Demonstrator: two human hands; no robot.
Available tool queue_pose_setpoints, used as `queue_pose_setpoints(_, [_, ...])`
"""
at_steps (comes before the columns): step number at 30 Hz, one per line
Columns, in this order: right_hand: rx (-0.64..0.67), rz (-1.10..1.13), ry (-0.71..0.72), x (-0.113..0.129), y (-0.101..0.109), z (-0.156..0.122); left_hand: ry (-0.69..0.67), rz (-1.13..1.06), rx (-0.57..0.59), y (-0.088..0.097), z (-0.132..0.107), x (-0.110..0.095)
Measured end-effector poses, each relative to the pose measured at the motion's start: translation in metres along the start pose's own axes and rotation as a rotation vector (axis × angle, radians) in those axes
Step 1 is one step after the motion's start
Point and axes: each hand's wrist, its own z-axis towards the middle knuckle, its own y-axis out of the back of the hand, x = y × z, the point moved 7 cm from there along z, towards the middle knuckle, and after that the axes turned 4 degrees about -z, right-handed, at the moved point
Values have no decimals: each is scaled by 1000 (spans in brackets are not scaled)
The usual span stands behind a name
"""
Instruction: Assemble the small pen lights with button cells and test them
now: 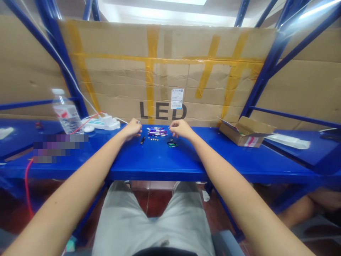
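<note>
My left hand [132, 129] is over the far part of the blue table [157, 160], its fingers curled in. A small pale glint shows by its fingertips, too small to name. Across from it, my right hand [182, 128] has thumb and fingers brought together, and whatever is between them is too small to make out. Several purple and silver pens [157, 132] lie in a pile between the hands. In front of the pile sit several tiny shiny pieces [153, 139]. A short black object [142, 140] rests below my left hand, and a black-and-green item [172, 144] below my right.
An open cardboard box [247, 137] and a white packet [289, 141] are on the right. At left stand a water bottle [66, 112] and a white power strip [103, 122] with cables. Large cardboard [119, 81] closes off the back. Another person's limb [301, 211] shows lower right.
</note>
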Motion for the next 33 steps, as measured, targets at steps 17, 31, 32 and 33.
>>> queue_pose_setpoints(17, [247, -500, -129, -17, -5, -5, -31, 785, 152, 4, 7, 17])
queue_pose_setpoints(31, [34, -498, -38, -11, 2, 1, -109, 695, 95, 1, 14, 20])
queue_pose_setpoints(32, [31, -488, -8, -10, 0, 1, -168, 724, 53, 2, 15, 17])
queue_pose_setpoints(33, [35, -476, 21, -9, -2, 1, -232, 746, 14, 3, 15, 14])
